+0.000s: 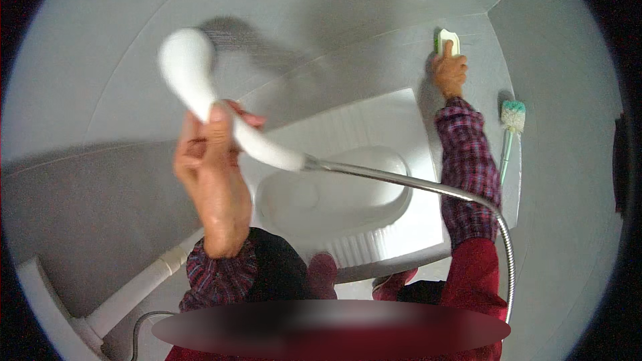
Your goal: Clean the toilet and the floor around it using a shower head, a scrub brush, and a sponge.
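My left hand [213,160] grips the handle of a white handheld shower head [188,65], raised on the left and slightly blurred. From the handle's end a metal shower hose [381,173] arcs across my right sleeve and down the right side. My right hand [450,72] reaches far forward, holding a scrubbing brush [449,40] with a pale back and green bristles against the grey tiled surface. Between my arms lies a white ceramic squat toilet [351,125], partly covered by the hose and left hand. Whether water leaves the shower head cannot be seen.
A toilet brush [513,115] with teal and white bristles leans at the right wall. White pipe [135,286] runs along the lower left, near a thin hose [143,318]. My shoes [322,273] stand at the toilet's near edge. A dark object [620,165] sits at the far right.
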The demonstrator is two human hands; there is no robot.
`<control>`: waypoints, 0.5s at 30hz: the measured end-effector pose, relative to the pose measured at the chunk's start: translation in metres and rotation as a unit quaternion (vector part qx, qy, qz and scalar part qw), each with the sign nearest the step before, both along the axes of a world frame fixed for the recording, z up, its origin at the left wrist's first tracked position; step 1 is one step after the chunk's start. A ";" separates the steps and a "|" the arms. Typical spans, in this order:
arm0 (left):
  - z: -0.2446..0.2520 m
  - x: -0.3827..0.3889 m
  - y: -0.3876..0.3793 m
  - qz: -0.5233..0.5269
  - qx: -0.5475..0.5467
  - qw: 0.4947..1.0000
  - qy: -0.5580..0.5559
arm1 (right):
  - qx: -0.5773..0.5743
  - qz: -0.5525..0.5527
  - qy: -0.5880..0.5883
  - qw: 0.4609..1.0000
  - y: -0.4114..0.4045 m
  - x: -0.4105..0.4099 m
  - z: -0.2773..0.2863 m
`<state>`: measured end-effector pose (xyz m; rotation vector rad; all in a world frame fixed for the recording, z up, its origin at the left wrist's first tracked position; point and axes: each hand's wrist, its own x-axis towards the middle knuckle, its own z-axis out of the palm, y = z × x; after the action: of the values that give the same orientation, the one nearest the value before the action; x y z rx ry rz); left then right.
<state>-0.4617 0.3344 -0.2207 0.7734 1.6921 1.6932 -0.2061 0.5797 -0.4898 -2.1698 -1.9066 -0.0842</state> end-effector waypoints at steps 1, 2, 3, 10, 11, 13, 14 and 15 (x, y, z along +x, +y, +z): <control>0.003 -0.006 -0.005 0.041 0.024 0.999 0.013 | 0.033 -0.007 0.008 0.999 -0.009 -0.012 -0.017; 0.012 -0.014 -0.011 0.058 0.044 0.996 0.044 | 0.022 0.025 0.013 0.999 -0.027 -0.058 -0.021; 0.014 -0.017 -0.016 0.067 0.038 0.996 0.053 | 0.012 0.056 0.017 0.998 -0.051 -0.110 -0.026; 0.014 0.018 -0.010 0.153 0.071 0.972 0.162 | -0.100 0.355 0.040 0.928 -0.268 -0.358 0.009; 0.012 0.014 -0.014 0.162 0.053 0.969 0.181 | -0.080 0.353 -0.011 0.932 -0.277 -0.342 0.008; 0.016 0.006 -0.026 0.137 0.056 0.980 0.132 | -0.043 0.352 -0.123 0.927 -0.275 -0.328 0.013; 0.009 0.005 -0.028 0.123 0.042 0.988 0.087 | -0.018 0.355 -0.186 0.916 -0.279 -0.311 0.005; 0.016 -0.004 -0.034 0.118 0.026 0.991 0.063 | 0.013 0.366 -0.227 0.902 -0.265 -0.251 -0.009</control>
<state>-0.4662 0.3005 -0.2048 0.7428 1.8947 1.8894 -0.4570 0.3151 -0.4985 -1.3452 -2.8269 -0.4996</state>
